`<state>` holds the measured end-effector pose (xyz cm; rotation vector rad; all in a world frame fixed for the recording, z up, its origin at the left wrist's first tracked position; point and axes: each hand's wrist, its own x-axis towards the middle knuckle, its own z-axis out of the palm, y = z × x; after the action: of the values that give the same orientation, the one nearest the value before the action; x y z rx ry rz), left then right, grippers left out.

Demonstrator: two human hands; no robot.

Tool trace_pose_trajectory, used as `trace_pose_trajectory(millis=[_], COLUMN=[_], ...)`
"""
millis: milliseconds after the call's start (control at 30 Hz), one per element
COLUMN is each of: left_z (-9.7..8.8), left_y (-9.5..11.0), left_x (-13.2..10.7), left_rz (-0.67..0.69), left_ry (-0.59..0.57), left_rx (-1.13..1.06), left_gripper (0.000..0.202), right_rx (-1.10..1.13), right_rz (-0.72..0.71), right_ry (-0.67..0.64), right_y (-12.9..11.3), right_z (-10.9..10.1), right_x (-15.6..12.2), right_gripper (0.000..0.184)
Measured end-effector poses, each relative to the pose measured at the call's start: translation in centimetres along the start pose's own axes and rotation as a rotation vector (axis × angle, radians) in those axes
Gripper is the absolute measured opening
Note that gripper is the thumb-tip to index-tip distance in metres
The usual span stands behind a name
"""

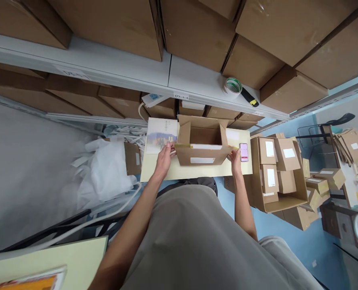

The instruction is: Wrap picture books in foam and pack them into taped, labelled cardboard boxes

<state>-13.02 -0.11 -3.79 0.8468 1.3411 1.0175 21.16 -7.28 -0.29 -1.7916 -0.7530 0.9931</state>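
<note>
An open-topped cardboard box (183, 158) stands on the pale yellow table (155, 172) in front of me, a white label on its near side. Some flaps stand up, and the part of the inside that shows looks bare. My left hand (165, 158) is closed on the box's left edge. At the right edge, my right hand (235, 158) pinches the cardboard near a strip of yellowish tape. Just beyond that hand lies a phone (244, 152) with a lit screen. A printed white sheet or booklet (159, 136) lies to the left of the box.
Shelves (130, 64) full of cartons overhang the table. A tape roll (232, 86) and a black-handled tool (249, 97) rest on the shelf edge. A large carton (257, 185) of labelled small boxes stands right. White packing material (103, 173) is piled left.
</note>
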Motion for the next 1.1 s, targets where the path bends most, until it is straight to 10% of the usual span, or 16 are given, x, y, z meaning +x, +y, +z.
trace_pose_trajectory(millis=[167,467,633,767,867,1100], left_z=[-0.3,1.3,0.9,-2.0,-3.7,-3.4], left_y=[0.1,5.7,5.7,4.0,3.1,1.9], left_x=[-1.3,1.1,1.9,2.2,2.5,2.5], left_rz=[-0.114,-0.164,-0.125,-0.127,-0.109,-0.102], left_ry=[-0.049,-0.288,-0.295,-0.091,0.072,0.18], left_rx=[0.216,0.93,0.905,0.548,0.407,0.35], left_gripper=[0.086,0.139,0.092,0.048,0.033,0.021], right_rx=[-0.011,-0.351,-0.525,-0.539,-0.532,-0.558], right_rz=[0.218,0.178,0.099,0.02,0.004,-0.036], right_ry=[-0.101,-0.192,-0.176,-0.087,0.038,0.283], right_y=[1.1,-2.2,-3.8,-4.0,-3.8,-3.2], right_z=[0.5,0.0,0.8,0.1,-1.3,-3.4], right_x=[-0.6,0.2,0.4,-0.3,-1.0,-0.8], right_gripper=[0.116,0.114,0.113,0.058,0.025,0.023])
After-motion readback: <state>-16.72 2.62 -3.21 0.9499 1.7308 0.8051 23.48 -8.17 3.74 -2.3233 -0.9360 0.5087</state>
